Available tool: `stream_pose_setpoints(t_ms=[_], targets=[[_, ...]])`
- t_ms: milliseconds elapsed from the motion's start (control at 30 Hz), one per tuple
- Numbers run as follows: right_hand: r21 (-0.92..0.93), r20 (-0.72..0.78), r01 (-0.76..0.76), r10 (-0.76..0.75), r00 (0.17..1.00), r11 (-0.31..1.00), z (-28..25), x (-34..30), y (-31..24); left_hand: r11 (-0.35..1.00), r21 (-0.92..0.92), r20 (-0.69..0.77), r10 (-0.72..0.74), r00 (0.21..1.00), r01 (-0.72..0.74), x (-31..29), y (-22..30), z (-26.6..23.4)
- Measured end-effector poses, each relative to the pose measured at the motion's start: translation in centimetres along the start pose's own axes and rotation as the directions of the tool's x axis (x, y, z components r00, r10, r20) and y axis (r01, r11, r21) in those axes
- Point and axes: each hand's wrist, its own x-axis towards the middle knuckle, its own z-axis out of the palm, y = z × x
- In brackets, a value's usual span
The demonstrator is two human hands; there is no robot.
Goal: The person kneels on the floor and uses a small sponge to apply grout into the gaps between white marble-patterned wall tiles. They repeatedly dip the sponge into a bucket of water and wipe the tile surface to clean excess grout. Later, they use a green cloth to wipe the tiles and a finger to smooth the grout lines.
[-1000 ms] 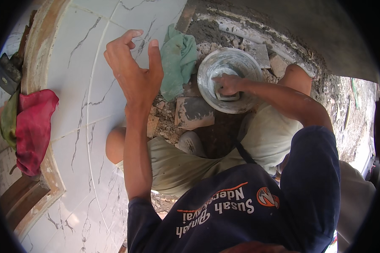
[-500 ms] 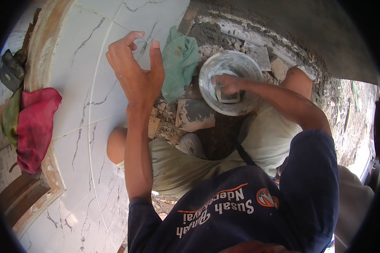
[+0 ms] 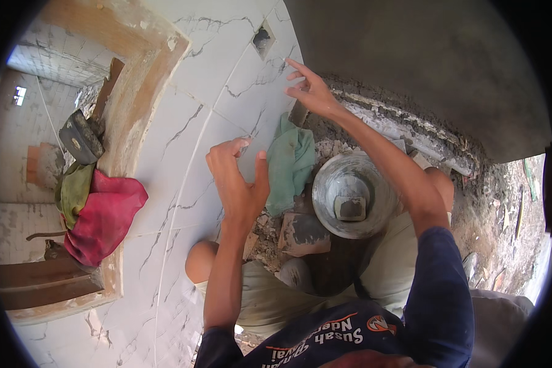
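Note:
My left hand (image 3: pixel 236 187) is raised in front of the white, grey-veined tiles (image 3: pixel 187 147), fingers curved and thumb held apart; a pale smear shows near a fingertip. It appears to hold nothing. My right hand (image 3: pixel 314 93) reaches farther up by the tiles, index finger stretched out, the other fingers loosely bent and nothing visible in them. Whether either hand touches the tiles I cannot tell. Below my right forearm stands a round bucket (image 3: pixel 377 178) smeared with whitish-grey paste. A small squarish block (image 3: pixel 351 209) lies inside it.
A green cloth (image 3: pixel 290 162) lies between the tiles and the bucket. A paste-smeared slab (image 3: pixel 305 234) rests on rubble near my knees. Red cloth (image 3: pixel 107 214) and a dark pouch-like thing (image 3: pixel 81 138) hang at a wooden frame (image 3: pixel 156 80). A square hole (image 3: pixel 264 39) interrupts the tiles.
My right hand has left the bucket and the block in it, moving up and left toward the tiles. My left hand keeps its curved, raised pose. The view has shifted, showing more wall.

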Motion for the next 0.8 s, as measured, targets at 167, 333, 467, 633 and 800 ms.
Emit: stream_pose_setpoints(t_ms=[167,333,467,633,800], targets=[[-0.008,-0.246,0.034,-0.034,0.969,0.999,4.3,4.8,2.4,1.0,0.009,-0.001,0.004,1.0,-0.004,0.3,-0.4,0.6],[-0.087,-0.231,0.004,-0.024,0.973,0.996,5.8,5.8,2.6,1.0,0.01,0.022,-0.005,1.0,0.004,0.0,-0.5,0.6],[-0.104,-0.236,0.003,-0.028,0.971,0.995,5.3,6.0,2.9,1.0,-0.004,0.029,-0.005,1.0,0.005,0.1,-0.4,1.0],[-0.061,-0.277,-0.009,-0.009,0.961,0.998,4.8,5.9,2.6,1.0,0.005,0.027,-0.002,1.0,0.001,0.1,-0.6,0.8],[0.03,-0.334,-0.036,0.044,0.942,0.999,4.8,6.6,3.2,1.0,0.007,0.034,-0.009,0.999,0.008,0.1,-0.4,1.0]])
